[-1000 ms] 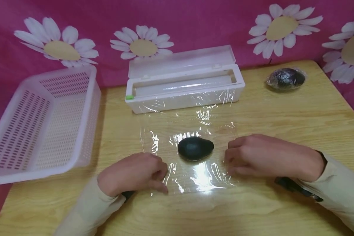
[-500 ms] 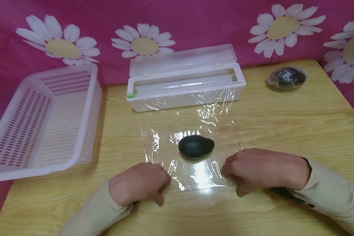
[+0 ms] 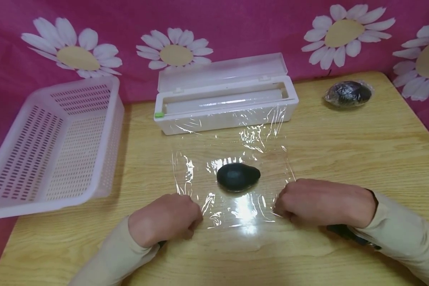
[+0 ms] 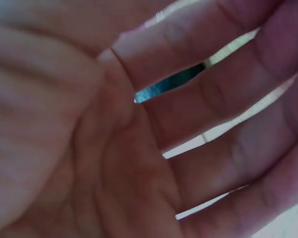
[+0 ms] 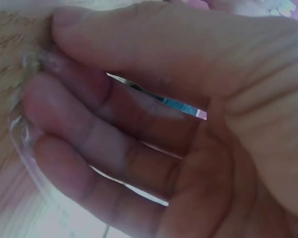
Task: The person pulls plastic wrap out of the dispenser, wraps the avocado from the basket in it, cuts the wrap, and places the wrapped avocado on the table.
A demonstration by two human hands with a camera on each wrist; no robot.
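A dark avocado (image 3: 238, 177) lies on a sheet of clear cling film (image 3: 214, 198) spread over the table. My left hand (image 3: 166, 218) is at the near left corner of the film, fingers curled down onto it; its fingertips are hidden in the left wrist view, where the palm (image 4: 124, 148) and fingers fill the picture. At the near right corner, my right hand (image 3: 321, 202) pinches the film between thumb and fingers. The right wrist view has crumpled film (image 5: 27, 129) beside those fingertips. Neither hand touches the avocado.
The film runs back to a white dispenser box (image 3: 225, 119) with its lid raised and a roll (image 3: 225, 100) inside. A green slider (image 3: 159, 115) sits at its left end. A film-wrapped avocado (image 3: 348, 94) lies back right. At left stands a white perforated basket (image 3: 103, 159).
Both hands have shifted to the film's near corners, the left rightward, the right slightly lower. Their fingers have closed on the film's edge. The avocado stays in place on the film.
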